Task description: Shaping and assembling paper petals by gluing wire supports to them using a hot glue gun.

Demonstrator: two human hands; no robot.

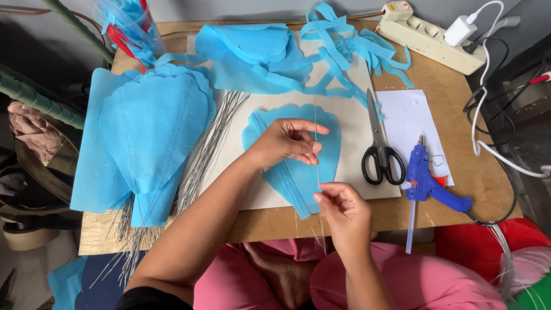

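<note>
A blue scallop-edged fabric petal lies flat on a pale board in the middle of the wooden table. A thin silver wire runs lengthwise down the petal. My left hand presses on the petal and pinches the wire near its upper part. My right hand pinches the same wire at the petal's narrow lower end, near the table's front edge.
A stack of finished blue petals lies at left over a bundle of wires. Blue fabric scraps lie at the back. Black-handled scissors, a blue glue gun, white paper and a power strip are at right.
</note>
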